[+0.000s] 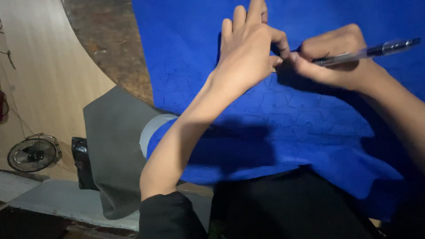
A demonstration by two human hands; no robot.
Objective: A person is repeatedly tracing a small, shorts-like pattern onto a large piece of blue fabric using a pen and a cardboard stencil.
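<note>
Covering most of the round worn wooden tabletop (110,57), a crackle-textured bright blue fabric sheet (287,115) lies spread and hangs over the near edge. Left hand (248,48) presses flat, fingers wide; right hand (330,55) grips a clear-barrelled ballpoint pen (372,52), tip beside the left thumb. Marking appears underway; continuing calls for steady cloth.

Item count, head view: one blue fabric sheet (283,115); one pen (367,53); one grey cloth (116,146); one small fan (33,153); one round bench (110,48); two hands, one left hand (248,48) and one right hand (330,55).
</note>
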